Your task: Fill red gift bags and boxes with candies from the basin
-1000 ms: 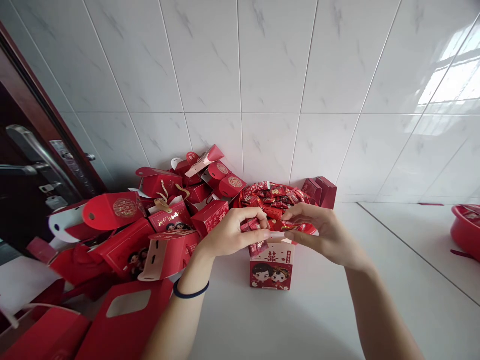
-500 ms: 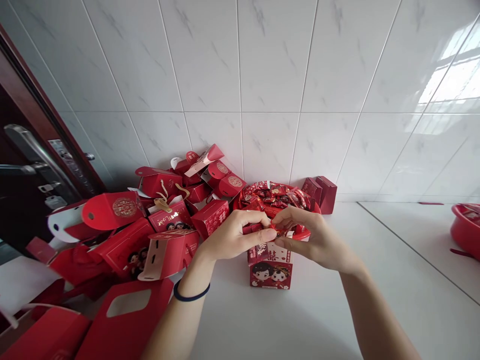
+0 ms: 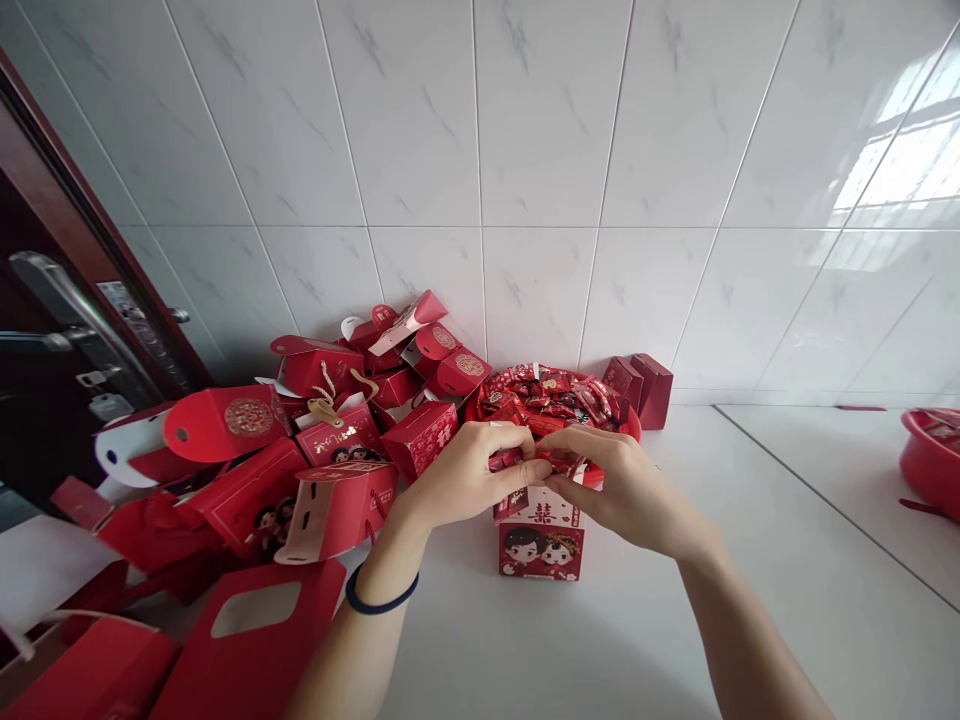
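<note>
A small gift box [image 3: 541,553] with two cartoon faces on its red front and a white upper part stands on the white surface. Just above it, my left hand [image 3: 480,465] and my right hand [image 3: 626,480] meet with fingertips pinched together. Between them is a small red-wrapped candy [image 3: 550,464], mostly covered by the fingers. Under my left fingers shows a dark red printed piece [image 3: 512,505]; whether it is a packet or a flap of the box, I cannot tell. Right behind the hands sits a red basin [image 3: 634,424] heaped with red-wrapped candies [image 3: 555,395].
Many red cardboard gift boxes [image 3: 337,510] lie piled on the left. Two dark red boxes [image 3: 651,392] stand against the tiled wall [image 3: 540,280]. Another red basin [image 3: 930,460] is at the far right. A door with a metal handle [image 3: 67,290] borders the left.
My right hand has shifted slightly left and lower, its fingers closing nearer to my left fingertips. The candy between them is more covered. My left hand has barely moved.
</note>
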The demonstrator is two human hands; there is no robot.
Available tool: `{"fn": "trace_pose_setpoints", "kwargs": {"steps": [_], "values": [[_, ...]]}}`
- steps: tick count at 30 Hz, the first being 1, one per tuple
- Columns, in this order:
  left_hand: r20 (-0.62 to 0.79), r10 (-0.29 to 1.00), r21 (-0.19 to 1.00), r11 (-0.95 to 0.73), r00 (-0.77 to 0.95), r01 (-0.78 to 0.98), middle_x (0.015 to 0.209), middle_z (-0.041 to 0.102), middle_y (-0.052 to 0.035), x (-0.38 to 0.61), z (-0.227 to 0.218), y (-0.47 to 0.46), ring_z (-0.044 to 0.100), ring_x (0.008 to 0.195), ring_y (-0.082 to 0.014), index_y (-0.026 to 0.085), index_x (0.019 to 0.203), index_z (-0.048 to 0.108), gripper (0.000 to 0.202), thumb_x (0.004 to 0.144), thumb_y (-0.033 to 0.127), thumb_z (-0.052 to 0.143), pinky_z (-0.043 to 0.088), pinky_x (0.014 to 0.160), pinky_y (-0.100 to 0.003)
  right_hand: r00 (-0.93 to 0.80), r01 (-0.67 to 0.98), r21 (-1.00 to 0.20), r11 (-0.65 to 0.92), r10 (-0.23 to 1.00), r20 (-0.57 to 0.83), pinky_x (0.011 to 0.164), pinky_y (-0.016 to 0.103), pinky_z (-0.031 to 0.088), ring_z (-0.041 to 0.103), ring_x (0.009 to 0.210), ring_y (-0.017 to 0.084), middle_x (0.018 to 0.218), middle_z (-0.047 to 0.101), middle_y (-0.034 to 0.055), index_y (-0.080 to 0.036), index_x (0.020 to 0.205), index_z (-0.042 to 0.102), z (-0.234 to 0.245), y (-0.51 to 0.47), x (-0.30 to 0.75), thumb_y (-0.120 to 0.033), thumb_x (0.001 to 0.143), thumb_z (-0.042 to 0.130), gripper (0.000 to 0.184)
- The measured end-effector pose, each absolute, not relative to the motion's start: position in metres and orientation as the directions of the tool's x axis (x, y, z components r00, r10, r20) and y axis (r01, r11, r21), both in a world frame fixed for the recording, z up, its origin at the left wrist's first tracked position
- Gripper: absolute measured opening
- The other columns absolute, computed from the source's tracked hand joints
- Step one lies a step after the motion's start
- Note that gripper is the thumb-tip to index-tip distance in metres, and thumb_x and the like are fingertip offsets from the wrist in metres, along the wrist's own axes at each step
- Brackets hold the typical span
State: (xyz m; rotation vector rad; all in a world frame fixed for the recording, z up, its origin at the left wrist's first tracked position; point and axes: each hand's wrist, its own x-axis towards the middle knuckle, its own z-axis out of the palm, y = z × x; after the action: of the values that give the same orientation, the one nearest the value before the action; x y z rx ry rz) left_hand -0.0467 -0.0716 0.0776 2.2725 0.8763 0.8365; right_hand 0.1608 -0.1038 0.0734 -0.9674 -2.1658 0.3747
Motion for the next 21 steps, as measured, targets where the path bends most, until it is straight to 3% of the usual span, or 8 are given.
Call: {"fn": "trace_pose_setpoints", "kwargs": {"steps": [5, 13, 18, 21], "values": [[0.308, 0.743, 0.673, -0.611, 0.594, 0.415, 0.074, 0.067, 0.0026, -0.055, 0.083, -0.073, 0.059, 0.069, -0.0118, 0.018, 0.079, 0.066, 0.026, 0.092, 0.041, 0.065, 0.044, 0.065, -0.022, -0.415, 0.589, -0.447, 0.673, 0.727, 0.547, 0.063, 0.029, 0.052, 0.065, 0.076, 0.017, 0.091, 0.071, 0.0031, -0.024, 0.1, 0.069, 0.075, -0.103, 0.174, -0.017, 0.092, 0.06, 0.014], [0.29, 0.698, 0.73, -0.604, 0.655, 0.32, 0.105, 0.076, -0.003, -0.054, 0.082, -0.075, 0.069, 0.096, -0.019, 0.022, 0.11, 0.074, 0.027, 0.092, 0.04, 0.065, 0.052, 0.083, -0.026, -0.399, 0.444, -0.6, 0.665, 0.747, 0.532, 0.072, 0.029, 0.055, 0.067, 0.081, 0.016, 0.092, 0.073, 0.0, -0.024, 0.098, 0.068, 0.083, -0.11, 0.182, -0.022, 0.089, 0.069, 0.01], [0.246, 0.632, 0.789, -0.571, 0.735, 0.227, 0.093, 0.074, -0.0024, -0.045, 0.081, -0.078, 0.066, 0.084, -0.0169, 0.02, 0.11, 0.075, 0.028, 0.094, 0.039, 0.064, 0.051, 0.075, -0.025, -0.397, 0.344, -0.649, 0.679, 0.731, 0.555, 0.073, 0.03, 0.055, 0.066, 0.081, 0.016, 0.09, 0.072, 0.0007, -0.023, 0.093, 0.066, 0.08, -0.111, 0.171, -0.022, 0.086, 0.073, 0.01], [0.263, 0.63, 0.784, -0.581, 0.73, 0.218, 0.086, 0.07, -0.0031, -0.045, 0.08, -0.077, 0.06, 0.077, -0.0157, 0.017, 0.101, 0.075, 0.029, 0.096, 0.041, 0.06, 0.048, 0.069, -0.025, -0.376, 0.33, -0.656, 0.679, 0.732, 0.568, 0.069, 0.031, 0.054, 0.064, 0.078, 0.017, 0.088, 0.07, 0.0018, -0.023, 0.093, 0.064, 0.079, -0.11, 0.168, -0.027, 0.089, 0.071, 0.009]]}}
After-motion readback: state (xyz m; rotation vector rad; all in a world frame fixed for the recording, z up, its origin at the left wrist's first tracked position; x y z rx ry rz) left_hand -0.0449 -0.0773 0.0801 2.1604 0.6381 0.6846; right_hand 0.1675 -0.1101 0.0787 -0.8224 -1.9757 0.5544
